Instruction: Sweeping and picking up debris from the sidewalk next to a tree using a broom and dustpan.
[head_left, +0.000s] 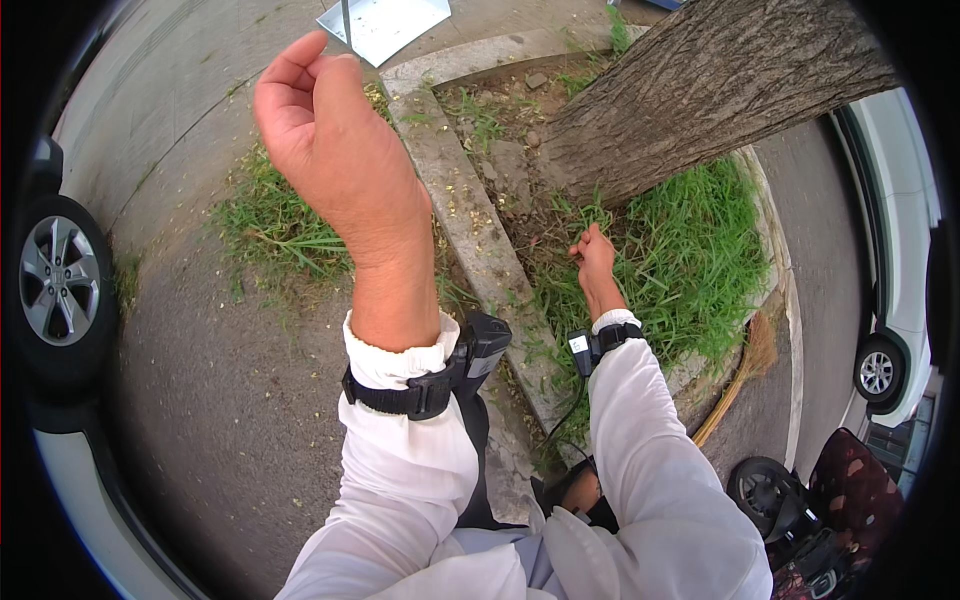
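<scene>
My left hand (334, 142) is raised over the pavement beside the stone kerb (480, 217), its fingers loosely curled and no object visible in it. Below it lies a heap of green grass (281, 217), partly hidden by my wrist. Inside the kerbed tree bed, my right hand (596, 262) is low at the edge of the standing grass (690, 247). Its fingers are closed around some blades near the foot of the tree trunk (697, 97). Dark wrist straps with small devices sit over both white sleeves.
A metal dustpan (397, 26) with an upright handle stands beyond my left hand. A straw broom (742, 375) leans by the bed's right edge. Parked cars show a wheel (60, 270) at left and a white body (904, 225) at right. A two-wheeler (772, 495) stands lower right.
</scene>
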